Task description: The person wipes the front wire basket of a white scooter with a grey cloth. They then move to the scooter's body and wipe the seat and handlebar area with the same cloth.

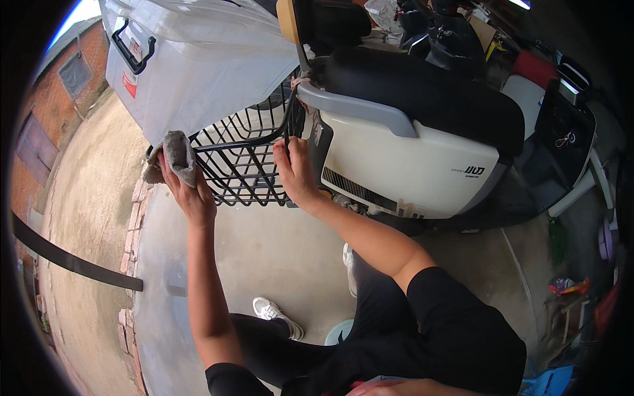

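My left hand [190,195] holds a grey-brown cloth [179,156] against the corner of a black wire basket [237,171]. The basket sits at the rear of a cream electric scooter [411,163] with a black seat [421,94] and a grey grab rail [356,104]. Closed around the basket's rim near the scooter is my right hand [297,173]. Above the basket's far side, a translucent plastic storage box [198,69] with a black handle [133,49] stands tilted. How the box is supported is hidden.
Another scooter [554,114] stands at the right, with clutter behind. A light green basin [339,332] is on the concrete floor by my legs. Broken bricks [130,247] edge the floor at left, beside a dirt path [84,198] and a brick building [69,94]. Another hand [396,387] shows at the bottom.
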{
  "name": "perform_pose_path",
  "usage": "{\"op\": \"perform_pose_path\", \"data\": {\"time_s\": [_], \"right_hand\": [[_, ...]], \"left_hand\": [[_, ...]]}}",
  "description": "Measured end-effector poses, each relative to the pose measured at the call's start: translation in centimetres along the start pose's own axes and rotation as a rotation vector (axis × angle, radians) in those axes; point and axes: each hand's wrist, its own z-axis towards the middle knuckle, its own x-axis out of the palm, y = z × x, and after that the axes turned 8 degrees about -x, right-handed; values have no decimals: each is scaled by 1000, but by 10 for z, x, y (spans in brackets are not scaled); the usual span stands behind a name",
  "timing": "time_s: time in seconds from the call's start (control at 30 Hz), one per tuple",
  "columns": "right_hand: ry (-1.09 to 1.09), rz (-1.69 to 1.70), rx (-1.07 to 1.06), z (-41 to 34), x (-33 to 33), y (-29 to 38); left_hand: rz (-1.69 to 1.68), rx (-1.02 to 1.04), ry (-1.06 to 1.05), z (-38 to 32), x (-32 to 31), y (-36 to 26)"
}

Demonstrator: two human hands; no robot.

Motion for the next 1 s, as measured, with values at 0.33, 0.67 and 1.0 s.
{"op": "perform_pose_path", "data": {"time_s": [0.33, 0.67, 1.0], "right_hand": [[-6, 32, 61, 1, -1, 7], [20, 29, -5, 3, -3, 5], [-47, 58, -74, 0, -5, -6]], "left_hand": [[-93, 90, 247, -12, 8, -83], [49, 215, 188, 4, -3, -67], [-78, -68, 43, -3, 1, -13]]}}
